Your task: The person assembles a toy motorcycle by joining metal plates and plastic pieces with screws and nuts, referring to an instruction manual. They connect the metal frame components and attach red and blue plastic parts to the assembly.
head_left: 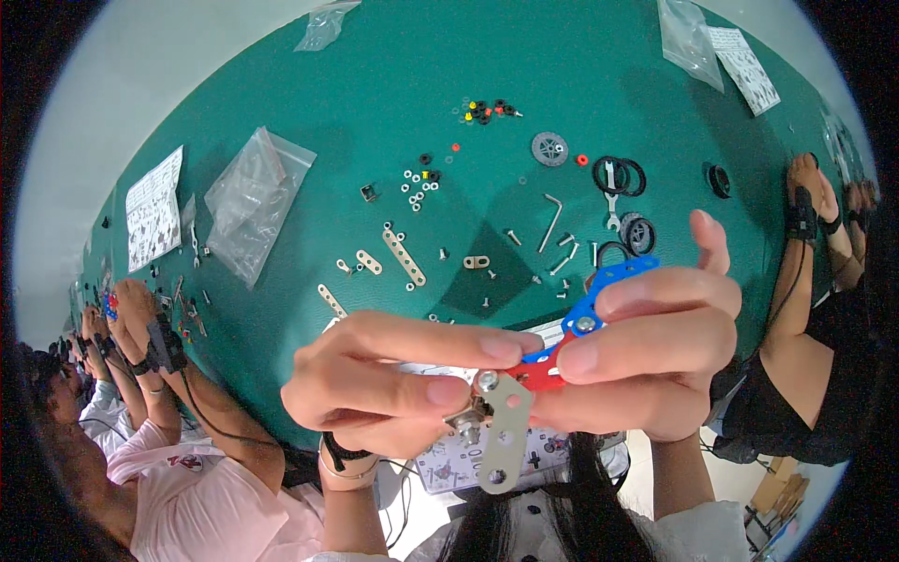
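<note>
Scattered small parts [423,180] beyond hands

A green table [581,56] fills most of the view. At ten o'clock lie an empty clear plastic bag [253,201] and, beyond it at nine, a printed instruction sheet [154,208]. Toward one o'clock sit another clear bag [688,37] and a second printed sheet [744,67]. Near the centre lie a perforated metal strip [404,257], a bent hex key [552,219], a grey toothed wheel [550,149] and black rubber rings [619,175], with small nuts [417,183] scattered just left of them. A small spanner [611,199] lies between the rings. Other people's arms [801,272] rest at three and eight o'clock.
</note>
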A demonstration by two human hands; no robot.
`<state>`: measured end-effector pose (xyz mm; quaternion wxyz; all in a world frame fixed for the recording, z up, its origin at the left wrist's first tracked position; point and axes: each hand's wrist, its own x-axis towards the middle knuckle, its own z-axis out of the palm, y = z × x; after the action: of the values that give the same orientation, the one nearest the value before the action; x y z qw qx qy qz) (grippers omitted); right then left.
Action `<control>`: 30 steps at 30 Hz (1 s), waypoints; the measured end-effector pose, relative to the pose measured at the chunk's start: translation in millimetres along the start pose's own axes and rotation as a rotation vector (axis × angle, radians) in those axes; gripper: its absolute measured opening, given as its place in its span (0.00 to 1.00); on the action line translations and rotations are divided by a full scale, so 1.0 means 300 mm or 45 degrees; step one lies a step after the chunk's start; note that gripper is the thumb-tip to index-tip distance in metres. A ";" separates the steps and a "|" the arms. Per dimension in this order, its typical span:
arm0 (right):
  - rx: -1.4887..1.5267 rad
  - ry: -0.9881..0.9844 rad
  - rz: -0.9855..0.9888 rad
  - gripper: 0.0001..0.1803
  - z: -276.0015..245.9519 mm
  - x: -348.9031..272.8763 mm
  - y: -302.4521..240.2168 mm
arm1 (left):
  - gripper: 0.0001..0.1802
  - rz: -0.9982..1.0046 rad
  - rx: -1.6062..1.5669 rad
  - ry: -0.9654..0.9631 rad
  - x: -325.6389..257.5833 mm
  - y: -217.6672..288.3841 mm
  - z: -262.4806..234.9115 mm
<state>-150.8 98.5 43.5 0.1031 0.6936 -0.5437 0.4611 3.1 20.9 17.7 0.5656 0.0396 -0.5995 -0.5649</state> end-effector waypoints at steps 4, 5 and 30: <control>0.135 -0.030 0.118 0.14 0.009 0.004 -0.005 | 0.12 0.052 0.184 -0.086 0.001 -0.004 -0.018; 0.193 -0.014 0.131 0.14 0.012 0.004 0.000 | 0.12 0.052 0.182 -0.086 0.004 -0.006 -0.020; 0.198 -0.150 0.052 0.08 0.008 0.014 0.028 | 0.16 -0.203 -0.065 -0.010 0.013 0.002 -0.020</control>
<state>-156.7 90.9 42.3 0.0075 0.7143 -0.5254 0.4623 6.4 14.7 18.8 0.5172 0.0704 -0.5822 -0.6234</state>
